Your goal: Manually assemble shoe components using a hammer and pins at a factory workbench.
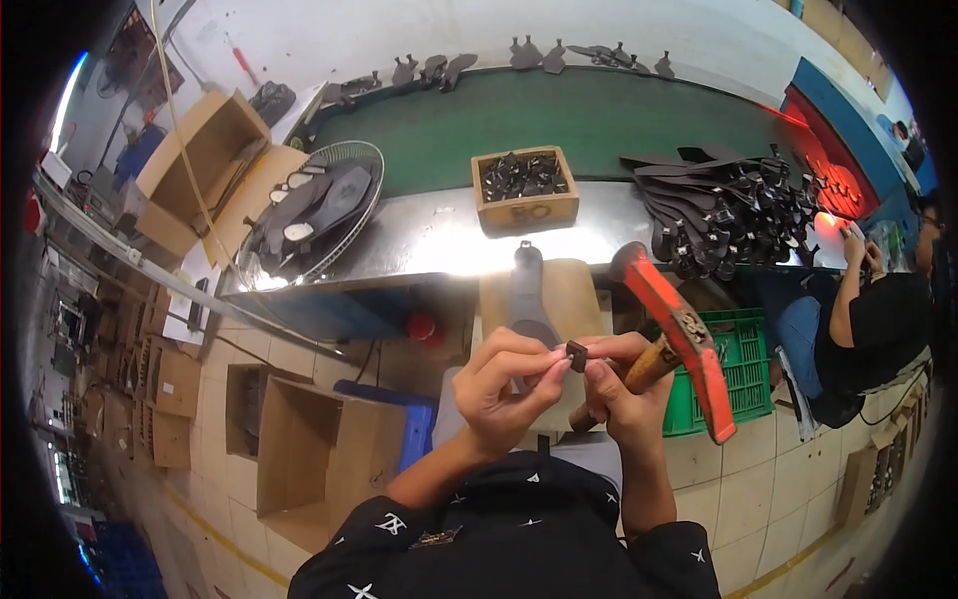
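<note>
My left hand (509,384) pinches a small dark block-like piece (577,355) between thumb and fingertips. My right hand (631,394) is closed round the wooden handle of a hammer with a red head (687,334), and its thumb and forefinger also touch the small piece. Just beyond my fingers, a dark grey paddle-shaped part (529,290) lies on a tan board (571,290), its narrow end pointing away from me. My left fingers partly cover its near end.
A wooden box (527,214) of small dark pieces stands ahead on the metal ledge. Left of it is a wire basket (371,200) of flat dark parts; right, a heap of similar parts (699,215). A green crate (733,369) stands low right. A co-worker (878,319) sits far right.
</note>
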Demonstrator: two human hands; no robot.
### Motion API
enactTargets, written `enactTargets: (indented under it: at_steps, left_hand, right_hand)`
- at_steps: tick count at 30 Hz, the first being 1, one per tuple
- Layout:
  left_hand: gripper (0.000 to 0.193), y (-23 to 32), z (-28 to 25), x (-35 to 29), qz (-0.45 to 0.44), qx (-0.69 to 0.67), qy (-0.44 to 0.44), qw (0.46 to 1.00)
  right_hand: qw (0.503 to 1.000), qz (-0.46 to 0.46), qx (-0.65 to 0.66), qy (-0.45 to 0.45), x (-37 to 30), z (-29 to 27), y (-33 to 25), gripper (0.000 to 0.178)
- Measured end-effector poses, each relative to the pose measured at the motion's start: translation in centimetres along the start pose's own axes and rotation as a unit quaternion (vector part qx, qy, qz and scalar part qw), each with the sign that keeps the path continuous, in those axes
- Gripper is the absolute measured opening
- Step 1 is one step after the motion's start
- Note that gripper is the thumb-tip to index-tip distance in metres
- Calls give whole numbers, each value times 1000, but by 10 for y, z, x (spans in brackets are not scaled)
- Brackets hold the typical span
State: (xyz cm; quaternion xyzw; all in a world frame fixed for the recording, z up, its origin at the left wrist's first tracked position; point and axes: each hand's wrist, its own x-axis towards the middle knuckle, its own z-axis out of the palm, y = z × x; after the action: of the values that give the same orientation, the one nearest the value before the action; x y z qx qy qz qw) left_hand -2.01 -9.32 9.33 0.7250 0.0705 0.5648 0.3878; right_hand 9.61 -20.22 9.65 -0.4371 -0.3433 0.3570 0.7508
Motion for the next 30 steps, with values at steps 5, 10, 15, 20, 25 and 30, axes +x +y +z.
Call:
enactTargets:
  at_steps: [5, 10, 15, 20, 25, 30]
  left_hand:
    - [19, -11, -7, -12, -5, 59, -55, 997]
    - [34, -94, -5, 19, -110, 243, -66, 962]
    - [38, -209, -15, 27, -196, 116, -169, 959]
    - [32, -173, -10, 7, -230, 90, -155, 957]
    - [32, -147, -12, 0, -186, 77, -183, 962]
    - [32, -154, -16, -5, -192, 62, -179, 963]
  right_hand:
    - [997, -34, -59, 23, 3, -3, 11, 18]
    - [963, -3, -230, 141, 24, -28, 18, 18]
    - [968, -38, -239, 64, 64, -42, 50, 20]
    - [954, -60, -291, 32, 87, -43, 73, 21]
    - [930, -62, -361, -21, 109, -49, 97, 19]
    - [902, -64, -422, -68, 113, -41, 85, 17]
